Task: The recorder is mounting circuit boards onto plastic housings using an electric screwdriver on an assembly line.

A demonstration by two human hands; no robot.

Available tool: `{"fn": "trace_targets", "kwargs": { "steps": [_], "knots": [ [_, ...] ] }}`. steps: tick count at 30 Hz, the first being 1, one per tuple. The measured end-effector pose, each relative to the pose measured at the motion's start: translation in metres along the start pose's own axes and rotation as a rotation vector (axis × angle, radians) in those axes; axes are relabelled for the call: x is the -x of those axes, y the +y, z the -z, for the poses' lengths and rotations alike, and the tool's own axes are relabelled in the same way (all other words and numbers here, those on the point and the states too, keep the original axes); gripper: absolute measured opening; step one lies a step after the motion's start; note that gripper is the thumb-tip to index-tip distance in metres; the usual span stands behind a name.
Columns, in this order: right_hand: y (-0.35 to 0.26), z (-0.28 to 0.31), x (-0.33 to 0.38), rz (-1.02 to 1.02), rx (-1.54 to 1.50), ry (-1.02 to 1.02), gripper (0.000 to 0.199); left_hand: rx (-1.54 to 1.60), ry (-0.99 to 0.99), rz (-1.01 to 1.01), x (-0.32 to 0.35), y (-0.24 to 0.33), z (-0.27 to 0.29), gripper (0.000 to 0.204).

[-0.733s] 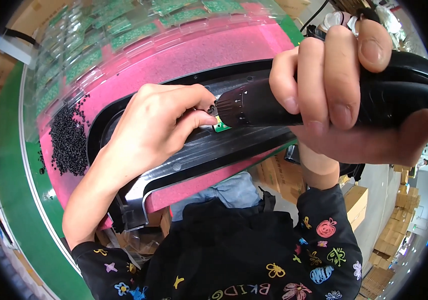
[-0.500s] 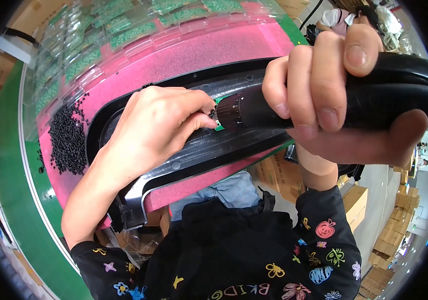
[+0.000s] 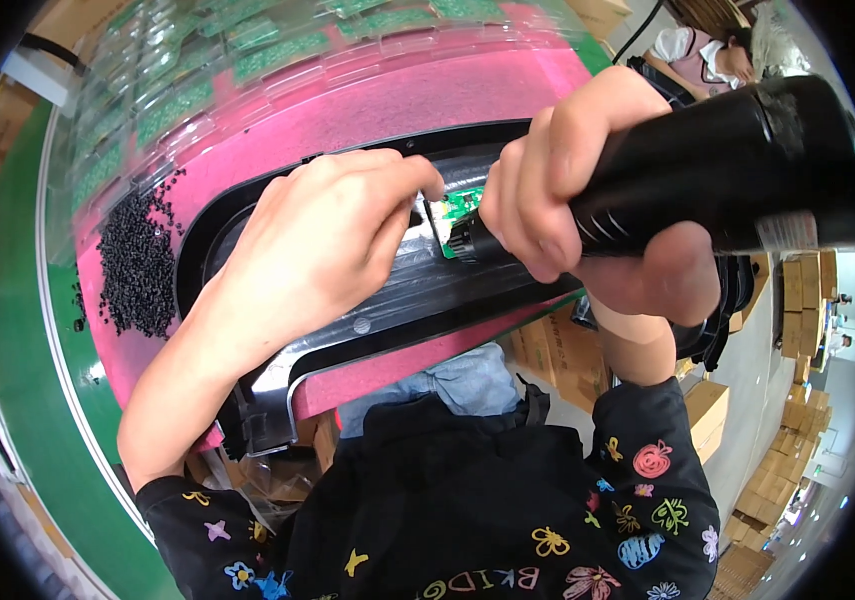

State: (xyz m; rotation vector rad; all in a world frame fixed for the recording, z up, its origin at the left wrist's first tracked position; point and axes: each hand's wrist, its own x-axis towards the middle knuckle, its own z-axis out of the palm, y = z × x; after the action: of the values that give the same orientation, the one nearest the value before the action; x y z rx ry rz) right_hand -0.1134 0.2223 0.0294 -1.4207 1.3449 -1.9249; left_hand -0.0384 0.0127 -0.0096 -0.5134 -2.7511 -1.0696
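A black cylindrical power screwdriver [image 3: 728, 160] is gripped in my right hand [image 3: 573, 185], its fingers wrapped round the body near the nose. The ribbed nose end points left and rests over the lower part of a small green circuit board [image 3: 463, 203]; the bit's tip is hidden. The board lies in a long black plastic housing [image 3: 348, 328]. At the board's left end, my left hand [image 3: 323, 225] is closed, with bent fingers and the index fingertip near the board's edge. Whatever it holds, if anything, is mostly hidden; a small dark spot shows beside the fingers.
A heap of small black screws [image 3: 138, 265] lies on the pink mat [image 3: 388, 100] to the left. Clear plastic trays [image 3: 178, 110] with several green boards stand at the back. Another person [image 3: 693, 60] sits at the far right. Cardboard boxes [image 3: 708, 415] stand on the floor.
The screwdriver's nose has moved down along the board and its rear end has swung. More of the board shows. My left fingers have drawn slightly apart from the nose.
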Motion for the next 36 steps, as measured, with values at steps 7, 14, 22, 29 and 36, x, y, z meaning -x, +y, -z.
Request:
{"fn": "trace_targets", "kwargs": {
  "steps": [7, 14, 22, 29, 36],
  "knots": [
    [0.002, -0.009, -0.003, -0.074, 0.000, 0.045, 0.063, 0.055, -0.049, -0.055, 0.002, -0.008, 0.002, 0.012],
    [0.001, -0.020, -0.002, -0.134, 0.022, 0.111, 0.062, 0.084, -0.123, 0.025, 0.000, -0.002, 0.004, 0.013],
    [0.007, -0.009, 0.003, 0.039, -0.087, 0.101, 0.060, 0.014, -0.249, -0.034, -0.002, 0.001, 0.008, 0.018],
    [-0.032, 0.011, 0.001, 0.158, -0.072, -0.101, 0.054, 0.281, -0.057, -0.213, -0.005, 0.003, 0.004, 0.017],
    [-0.025, 0.017, 0.021, 0.277, -0.033, 0.046, 0.057, 0.350, -0.151, -0.075, -0.004, 0.008, 0.004, 0.056]
  ]
}}
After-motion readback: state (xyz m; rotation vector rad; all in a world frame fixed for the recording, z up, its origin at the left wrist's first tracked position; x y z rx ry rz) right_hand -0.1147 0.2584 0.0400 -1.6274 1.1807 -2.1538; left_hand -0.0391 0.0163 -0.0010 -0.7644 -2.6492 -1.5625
